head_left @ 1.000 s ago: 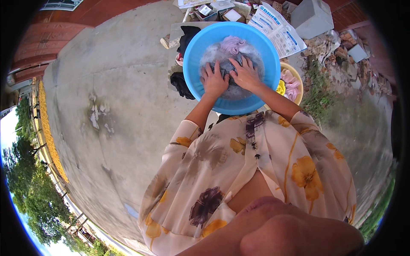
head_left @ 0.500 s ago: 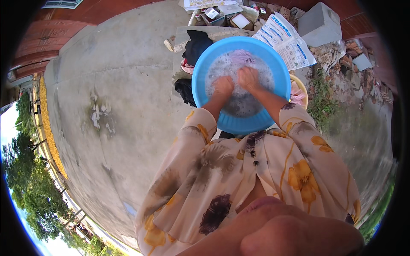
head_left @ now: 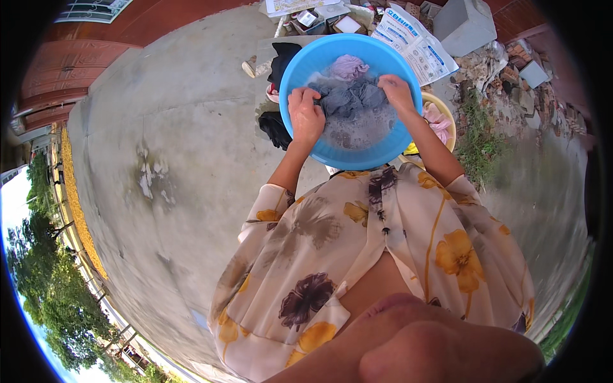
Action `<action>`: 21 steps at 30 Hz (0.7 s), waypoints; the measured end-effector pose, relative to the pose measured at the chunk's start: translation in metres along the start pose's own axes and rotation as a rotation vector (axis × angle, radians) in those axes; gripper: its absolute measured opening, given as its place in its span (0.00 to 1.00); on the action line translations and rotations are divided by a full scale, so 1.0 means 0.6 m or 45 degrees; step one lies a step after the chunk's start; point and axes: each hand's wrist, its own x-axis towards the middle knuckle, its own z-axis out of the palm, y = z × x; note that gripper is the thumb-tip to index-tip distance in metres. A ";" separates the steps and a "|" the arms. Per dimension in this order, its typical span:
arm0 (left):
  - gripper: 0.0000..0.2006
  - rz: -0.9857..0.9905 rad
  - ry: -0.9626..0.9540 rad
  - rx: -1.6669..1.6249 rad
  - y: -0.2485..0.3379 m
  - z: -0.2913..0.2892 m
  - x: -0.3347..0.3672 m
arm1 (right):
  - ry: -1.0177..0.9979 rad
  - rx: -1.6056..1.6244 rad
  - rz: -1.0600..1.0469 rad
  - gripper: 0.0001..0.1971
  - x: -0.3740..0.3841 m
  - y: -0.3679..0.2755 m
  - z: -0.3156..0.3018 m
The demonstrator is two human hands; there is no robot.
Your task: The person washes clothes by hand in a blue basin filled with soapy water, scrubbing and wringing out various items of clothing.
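Note:
A round blue basin (head_left: 303, 65) stands in front of me with sudsy water (head_left: 355, 136) in it. Spread across the water is a wet dark grey cloth (head_left: 348, 99). My left hand (head_left: 306, 115) is closed at the cloth's left end, along the basin's inner wall. At the right end, my right hand (head_left: 397, 94) pinches the cloth with bent fingers. A bunched pale purple cloth (head_left: 348, 67) lies beyond it, toward the far wall of the basin.
Black cloths (head_left: 274, 129) lie left of the basin. On its right stands a yellow basin (head_left: 452, 131) holding pink cloth (head_left: 437, 121). A printed white sheet (head_left: 418, 48), a grey block (head_left: 465, 29) and brick rubble (head_left: 514, 76) are farther off.
My hands were together, closed, in the suds; now they are apart, toward the basin's two sides. The dark grey cloth has come up into view between them, and the foam has thinned.

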 end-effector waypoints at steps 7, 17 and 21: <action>0.43 -1.771 -0.647 -1.384 0.028 0.065 0.014 | 0.031 0.081 0.120 0.20 -0.001 0.046 0.114; 0.22 -0.866 -0.563 -2.458 -0.155 0.191 0.001 | -0.123 -0.233 -0.998 0.11 -0.178 -0.101 0.170; 0.19 -1.324 -0.389 -1.887 -0.023 0.217 0.026 | 0.201 -0.469 -0.339 0.19 -0.028 -0.052 0.106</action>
